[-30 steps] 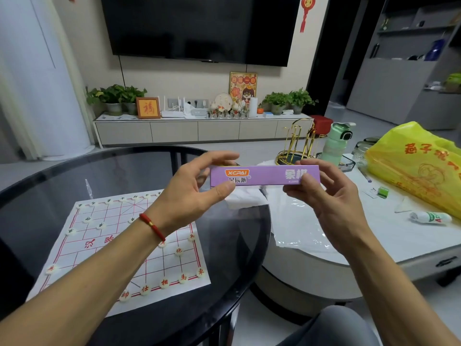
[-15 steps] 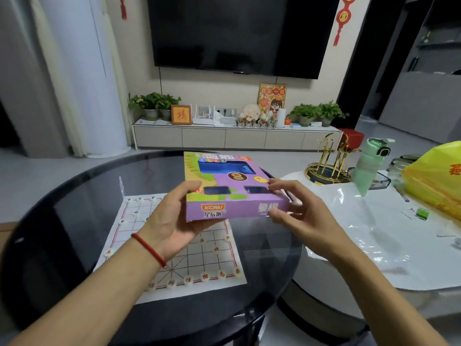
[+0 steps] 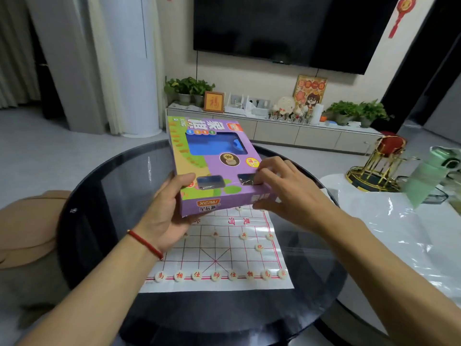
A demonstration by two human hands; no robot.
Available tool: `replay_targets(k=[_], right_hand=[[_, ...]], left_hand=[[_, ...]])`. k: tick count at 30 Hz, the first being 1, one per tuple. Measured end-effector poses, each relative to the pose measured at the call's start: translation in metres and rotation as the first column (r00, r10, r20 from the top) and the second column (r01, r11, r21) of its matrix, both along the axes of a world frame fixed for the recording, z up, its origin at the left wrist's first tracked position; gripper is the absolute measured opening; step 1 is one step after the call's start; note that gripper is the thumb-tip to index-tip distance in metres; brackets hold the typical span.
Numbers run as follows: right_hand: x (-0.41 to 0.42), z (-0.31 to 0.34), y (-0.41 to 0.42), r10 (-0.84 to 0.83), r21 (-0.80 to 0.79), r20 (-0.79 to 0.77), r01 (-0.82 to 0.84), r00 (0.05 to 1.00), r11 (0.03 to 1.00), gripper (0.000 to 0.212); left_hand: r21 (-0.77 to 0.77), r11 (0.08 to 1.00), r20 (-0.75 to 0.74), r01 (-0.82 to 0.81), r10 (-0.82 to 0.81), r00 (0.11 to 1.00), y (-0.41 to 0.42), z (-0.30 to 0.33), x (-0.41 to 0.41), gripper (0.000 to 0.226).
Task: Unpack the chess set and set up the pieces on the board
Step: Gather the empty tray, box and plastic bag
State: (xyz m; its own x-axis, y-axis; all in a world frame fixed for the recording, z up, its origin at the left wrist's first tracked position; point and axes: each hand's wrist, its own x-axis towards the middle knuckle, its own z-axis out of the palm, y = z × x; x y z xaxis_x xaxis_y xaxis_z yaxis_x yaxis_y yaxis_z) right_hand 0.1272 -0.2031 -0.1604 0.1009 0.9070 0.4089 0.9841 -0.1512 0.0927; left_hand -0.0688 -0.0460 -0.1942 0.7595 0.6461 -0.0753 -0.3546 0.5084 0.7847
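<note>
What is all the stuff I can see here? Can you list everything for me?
box: one, purple, held above the board
board: one, white sheet with red lines, on the glass table
pieces: about fourteen showing, cream discs with red letters, on the board
glass table: one, dark and round, in front
white table: one, at the right
gold rack: one, on the white table
green bottle: one, far right
television: one, black, on the wall
plants: several pots, green, on the low cabinet
left hand: grips the box's near left corner
right hand: fingers on the box's near right corner
</note>
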Motion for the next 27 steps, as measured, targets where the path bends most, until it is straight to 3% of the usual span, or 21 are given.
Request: replay_targets(k=[6,20,27], right_hand=[[-0.005,-0.001,0.028,0.051,-0.026,0.147,-0.047,0.988,0.999,0.049],[-0.02,0.013,0.049,0.129,-0.09,0.014,-0.127,0.992,0.988,0.053],[-0.03,0.008,0.06,0.091,-0.016,-0.189,-0.095,0.978,0.995,0.065]], left_hand=[[-0.016,1.0,0.036,-0.022,0.023,0.999,0.018,-0.002,-0.008,0.053],[-0.055,0.997,-0.007,-0.058,0.057,0.998,0.023,0.002,-0.014,0.036],[-0.063,0.996,0.03,-0.06,0.062,0.998,0.023,0.002,-0.02,0.038]])
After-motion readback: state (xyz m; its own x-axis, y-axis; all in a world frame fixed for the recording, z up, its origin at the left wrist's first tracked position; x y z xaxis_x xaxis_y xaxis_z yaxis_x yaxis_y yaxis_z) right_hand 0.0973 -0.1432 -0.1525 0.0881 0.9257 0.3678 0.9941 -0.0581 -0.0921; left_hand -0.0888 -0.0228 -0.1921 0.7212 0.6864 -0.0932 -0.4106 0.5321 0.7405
